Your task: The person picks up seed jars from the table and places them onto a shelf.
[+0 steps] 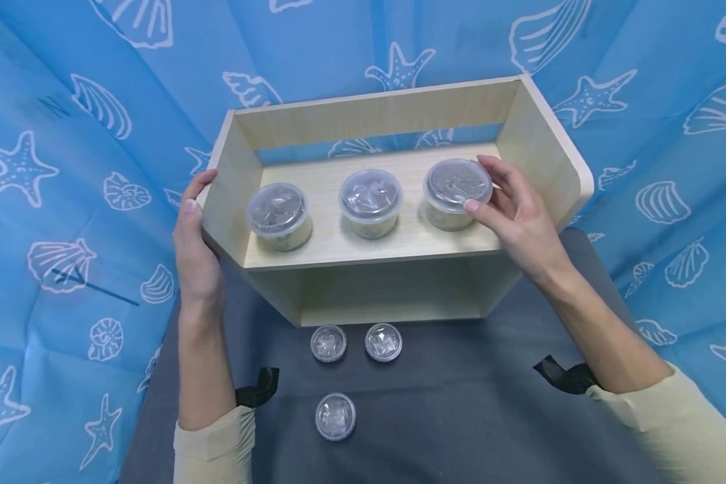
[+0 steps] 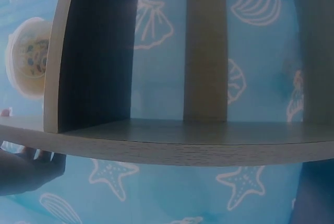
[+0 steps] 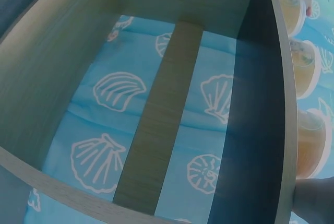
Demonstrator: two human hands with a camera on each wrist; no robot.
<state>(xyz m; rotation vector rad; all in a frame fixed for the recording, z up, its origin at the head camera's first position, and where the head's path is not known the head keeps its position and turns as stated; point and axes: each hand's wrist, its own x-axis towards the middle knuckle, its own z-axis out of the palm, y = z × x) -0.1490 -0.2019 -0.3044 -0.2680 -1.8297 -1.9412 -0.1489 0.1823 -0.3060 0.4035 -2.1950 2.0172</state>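
A pale wooden two-tier shelf [image 1: 363, 262] stands before me. On its upper board sit three lidded clear plastic tubs: a left tub [image 1: 278, 215], a middle tub [image 1: 371, 202] and a right tub [image 1: 456, 191]. Their tops look grey and crinkled; the contents are yellowish. My right hand [image 1: 523, 225] grips the right tub, thumb on its near side and index finger at the far side of the rim. My left hand [image 1: 198, 252] holds the shelf's left side panel [image 2: 198, 153]; in the left wrist view its fingers [image 2: 44, 166] lie along the panel's outer face.
Three small round lidded cups lie on the dark grey cloth: a left cup [image 1: 329, 343], a right cup [image 1: 384, 342] and a nearer cup [image 1: 335, 417]. A blue curtain [image 1: 85, 202] with white shell and starfish prints surrounds the table. The shelf's back has open gaps around a slat [image 3: 162, 114].
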